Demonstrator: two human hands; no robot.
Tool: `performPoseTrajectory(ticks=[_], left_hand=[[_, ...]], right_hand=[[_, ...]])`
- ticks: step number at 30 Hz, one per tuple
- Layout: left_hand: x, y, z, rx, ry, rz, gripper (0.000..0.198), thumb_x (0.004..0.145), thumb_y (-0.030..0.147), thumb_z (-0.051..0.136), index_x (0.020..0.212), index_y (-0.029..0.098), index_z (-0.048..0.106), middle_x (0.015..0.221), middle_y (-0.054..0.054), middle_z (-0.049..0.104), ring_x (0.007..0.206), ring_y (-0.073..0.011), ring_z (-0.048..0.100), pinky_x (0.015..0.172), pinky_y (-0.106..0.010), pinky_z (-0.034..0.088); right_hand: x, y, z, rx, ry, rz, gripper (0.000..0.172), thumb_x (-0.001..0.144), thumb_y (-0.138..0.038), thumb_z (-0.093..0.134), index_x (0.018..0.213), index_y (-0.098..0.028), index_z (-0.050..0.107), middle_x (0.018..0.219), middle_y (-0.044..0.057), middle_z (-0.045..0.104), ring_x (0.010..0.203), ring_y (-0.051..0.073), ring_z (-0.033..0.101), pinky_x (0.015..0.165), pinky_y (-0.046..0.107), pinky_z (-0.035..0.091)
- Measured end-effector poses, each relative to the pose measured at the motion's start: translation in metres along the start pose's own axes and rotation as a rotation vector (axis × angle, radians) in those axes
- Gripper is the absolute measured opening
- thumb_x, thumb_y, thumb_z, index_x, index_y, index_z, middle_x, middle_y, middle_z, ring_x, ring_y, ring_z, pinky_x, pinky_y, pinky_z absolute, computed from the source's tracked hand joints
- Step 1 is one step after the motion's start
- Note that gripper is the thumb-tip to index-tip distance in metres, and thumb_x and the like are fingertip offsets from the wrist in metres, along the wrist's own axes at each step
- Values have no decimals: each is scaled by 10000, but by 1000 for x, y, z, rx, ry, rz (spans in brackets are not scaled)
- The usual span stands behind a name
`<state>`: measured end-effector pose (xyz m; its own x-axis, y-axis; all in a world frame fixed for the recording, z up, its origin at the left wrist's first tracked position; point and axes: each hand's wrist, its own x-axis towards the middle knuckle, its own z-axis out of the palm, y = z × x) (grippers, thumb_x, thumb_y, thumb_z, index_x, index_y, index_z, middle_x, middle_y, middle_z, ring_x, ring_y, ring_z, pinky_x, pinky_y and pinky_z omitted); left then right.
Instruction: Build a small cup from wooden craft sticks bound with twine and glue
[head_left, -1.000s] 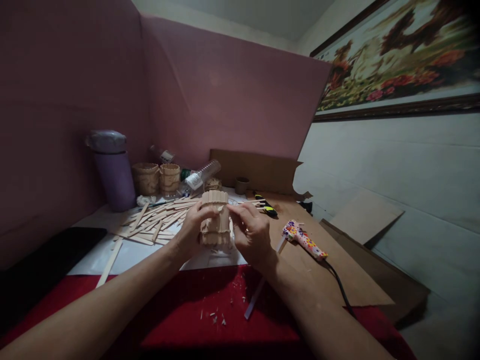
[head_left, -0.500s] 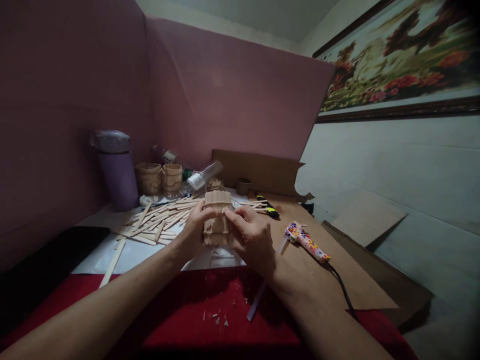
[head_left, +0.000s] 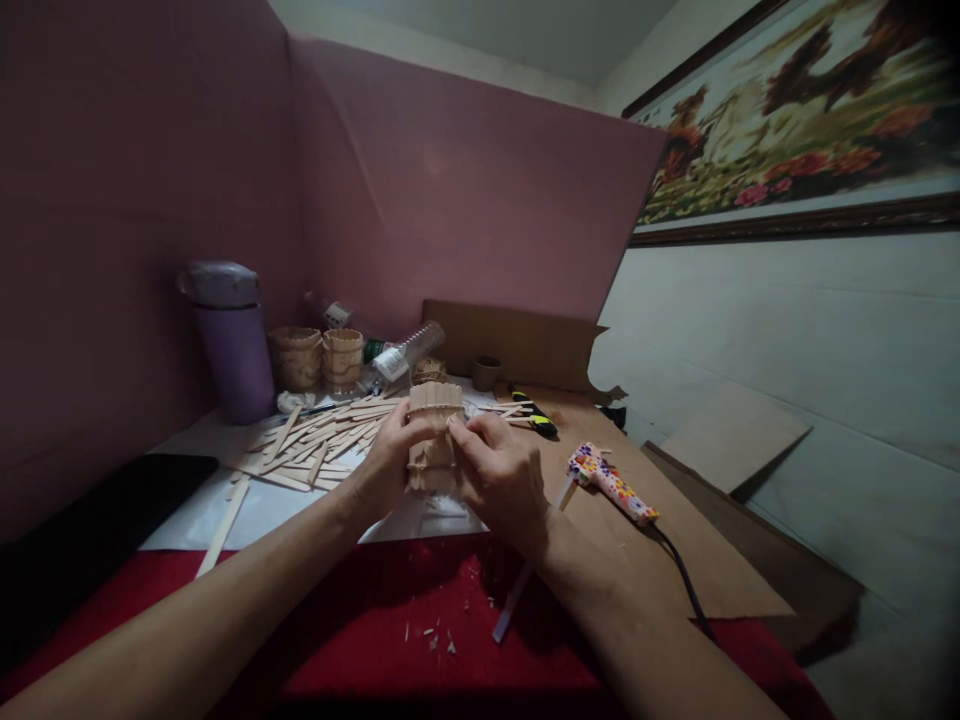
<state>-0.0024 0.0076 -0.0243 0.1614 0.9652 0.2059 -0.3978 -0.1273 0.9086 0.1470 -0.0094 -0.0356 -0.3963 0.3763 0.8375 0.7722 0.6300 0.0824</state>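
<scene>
A small cup made of wooden craft sticks (head_left: 433, 450), with twine-like bands around it, is held up at the middle of the view. My left hand (head_left: 391, 450) grips its left side, thumb across the front. On the right side, my right hand (head_left: 501, 470) has its fingers closed against the cup, thumb and fingertip pressed at the upper band. Whether a small piece sits between those fingertips cannot be made out. A pile of loose craft sticks (head_left: 330, 440) lies on white paper behind my left hand. The flower-patterned hot glue gun (head_left: 611, 483) rests right of my right hand.
A purple tumbler (head_left: 236, 350), two stick cups (head_left: 343, 360) and a clear plastic bottle (head_left: 409, 350) stand or lie at the back. A yellow-black utility knife (head_left: 536, 415) lies on the cardboard (head_left: 705, 570). Wood scraps (head_left: 439, 640) dot the red cloth (head_left: 360, 640).
</scene>
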Motion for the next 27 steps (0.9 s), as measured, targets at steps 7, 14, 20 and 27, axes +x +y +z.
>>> performPoseTrajectory(ticks=[7,14,20,27], left_hand=[[5,-6,-7,-9,-11,17,454,659,263,772,1059,177,575,915,-44,674,739,-169,632,658,-277,501],[4,-3,-5,3,0,8,367,650,237,718,998,177,616,881,-27,675,726,-176,622,640,-290,505],[-2,4,1,-37,25,-61,361,613,260,711,950,168,624,807,-14,649,675,-166,591,591,-278,489],[-2,1,1,-53,-5,-55,400,637,258,708,1013,159,610,873,-46,656,726,-188,608,612,-301,511]], right_hand=[[-2,1,4,250,38,117,336,866,-141,508,1138,-179,701,889,90,647,770,191,617,661,304,517],[-2,1,8,412,86,162,308,863,-115,530,1091,-189,723,868,71,633,763,171,614,665,282,513],[-1,2,10,458,194,206,316,866,-88,503,1094,-181,700,893,70,652,790,177,612,675,290,509],[-3,3,11,419,161,191,317,879,-119,522,1123,-216,700,918,71,630,803,183,602,678,298,514]])
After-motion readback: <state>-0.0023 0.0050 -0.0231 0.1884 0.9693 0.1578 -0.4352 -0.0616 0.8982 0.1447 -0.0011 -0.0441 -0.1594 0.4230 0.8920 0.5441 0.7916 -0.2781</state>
